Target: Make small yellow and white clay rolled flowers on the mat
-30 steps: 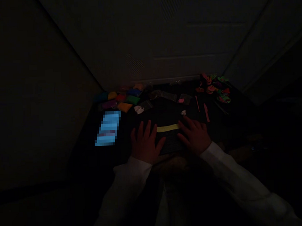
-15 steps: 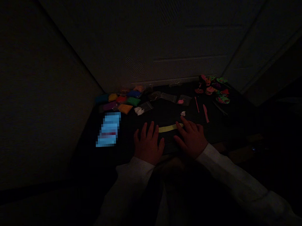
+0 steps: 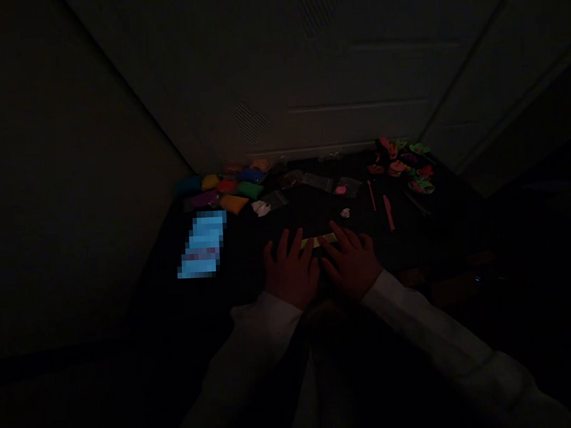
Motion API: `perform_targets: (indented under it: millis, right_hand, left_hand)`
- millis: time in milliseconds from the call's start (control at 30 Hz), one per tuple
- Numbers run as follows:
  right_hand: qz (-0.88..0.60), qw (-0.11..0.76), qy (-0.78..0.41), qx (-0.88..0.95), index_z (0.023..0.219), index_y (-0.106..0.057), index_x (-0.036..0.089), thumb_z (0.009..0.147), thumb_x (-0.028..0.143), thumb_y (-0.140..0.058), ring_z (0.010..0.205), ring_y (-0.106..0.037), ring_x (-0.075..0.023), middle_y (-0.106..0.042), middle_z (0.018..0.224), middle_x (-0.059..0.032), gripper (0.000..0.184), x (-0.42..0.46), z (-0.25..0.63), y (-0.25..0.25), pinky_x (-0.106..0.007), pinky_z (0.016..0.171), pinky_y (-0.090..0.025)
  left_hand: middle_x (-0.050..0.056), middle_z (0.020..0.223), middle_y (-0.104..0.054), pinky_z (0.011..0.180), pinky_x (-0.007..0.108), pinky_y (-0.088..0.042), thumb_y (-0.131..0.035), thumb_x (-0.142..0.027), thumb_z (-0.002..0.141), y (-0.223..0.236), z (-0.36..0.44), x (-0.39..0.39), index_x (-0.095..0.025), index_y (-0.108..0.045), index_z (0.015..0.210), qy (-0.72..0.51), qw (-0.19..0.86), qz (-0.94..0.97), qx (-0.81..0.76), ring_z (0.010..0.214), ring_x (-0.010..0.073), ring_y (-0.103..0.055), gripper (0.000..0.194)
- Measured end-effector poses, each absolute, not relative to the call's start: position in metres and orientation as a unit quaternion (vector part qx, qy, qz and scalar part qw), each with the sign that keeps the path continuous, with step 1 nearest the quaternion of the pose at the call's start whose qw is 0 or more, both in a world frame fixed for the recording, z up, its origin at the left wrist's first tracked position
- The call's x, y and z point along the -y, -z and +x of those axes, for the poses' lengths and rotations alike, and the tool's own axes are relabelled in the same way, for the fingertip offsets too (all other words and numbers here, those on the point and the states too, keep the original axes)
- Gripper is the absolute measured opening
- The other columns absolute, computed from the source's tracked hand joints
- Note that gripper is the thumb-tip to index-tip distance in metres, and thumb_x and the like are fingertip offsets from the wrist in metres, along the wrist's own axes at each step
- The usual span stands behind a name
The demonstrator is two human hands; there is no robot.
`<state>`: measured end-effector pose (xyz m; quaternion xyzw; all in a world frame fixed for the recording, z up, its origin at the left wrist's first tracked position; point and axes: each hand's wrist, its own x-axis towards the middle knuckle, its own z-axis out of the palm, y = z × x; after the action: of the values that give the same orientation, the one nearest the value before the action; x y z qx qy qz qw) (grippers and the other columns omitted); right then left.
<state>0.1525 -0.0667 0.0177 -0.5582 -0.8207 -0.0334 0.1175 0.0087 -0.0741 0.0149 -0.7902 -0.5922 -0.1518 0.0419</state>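
A flat yellow strip of what looks like modelling clay (image 3: 316,241) lies crosswise on the dark table, partly covered by fingers. My left hand (image 3: 292,272) is spread palm down, its fingertips at the strip's left end. From the right, my right hand (image 3: 352,260) also lies flat with fingers apart, its fingertips over the strip's right part. Just beyond it rests a small crumpled white bit (image 3: 345,212). A pink plastic knife (image 3: 389,212) and a thin pink stick tool (image 3: 371,195) lie farther right.
Several coloured clay packs (image 3: 234,204) crowd the back left. A glowing, pixelated screen (image 3: 202,244) lies in front of them. Clear bags hold a pink lump (image 3: 341,190) and a white lump (image 3: 261,207). Colourful shaped pieces (image 3: 397,168) are heaped back right, near a wall (image 3: 260,63).
Both hands have moved inward along the yellow strip, the left one rightward and the right one leftward. Less of the strip shows between them. The picture is darker.
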Motion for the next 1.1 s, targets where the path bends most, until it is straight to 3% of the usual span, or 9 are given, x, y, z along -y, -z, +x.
perform_targets:
  millis: [500, 1100]
  right_hand:
    - [-0.563, 0.106, 0.030, 0.819, 0.129, -0.035, 0.026, 0.084, 0.041, -0.032, 0.120, -0.031, -0.0272, -0.020, 0.143, -0.0118, 0.047, 0.0664, 0.1534, -0.0173, -0.048, 0.089, -0.023]
    - [-0.576, 0.104, 0.042, 0.810, 0.127, -0.038, 0.023, 0.083, 0.040, -0.033, 0.120, -0.029, -0.0270, -0.020, 0.143, -0.0103, 0.047, 0.0668, 0.1549, -0.0186, -0.047, 0.090, -0.023]
  left_hand:
    - [0.005, 0.136, -0.036, 0.100, 0.055, -0.014, -0.032, -0.036, 0.084, -0.0149, 0.0155, 0.0725, -0.023, -0.047, 0.120, 0.167, 0.033, -0.797, 0.580, 0.128, 0.0288, -0.021, 0.041]
    - [0.003, 0.137, -0.035, 0.101, 0.053, -0.015, -0.026, -0.039, 0.086, -0.0142, 0.0177, 0.0731, -0.022, -0.043, 0.124, 0.172, 0.014, -0.801, 0.573, 0.129, 0.0279, -0.021, 0.045]
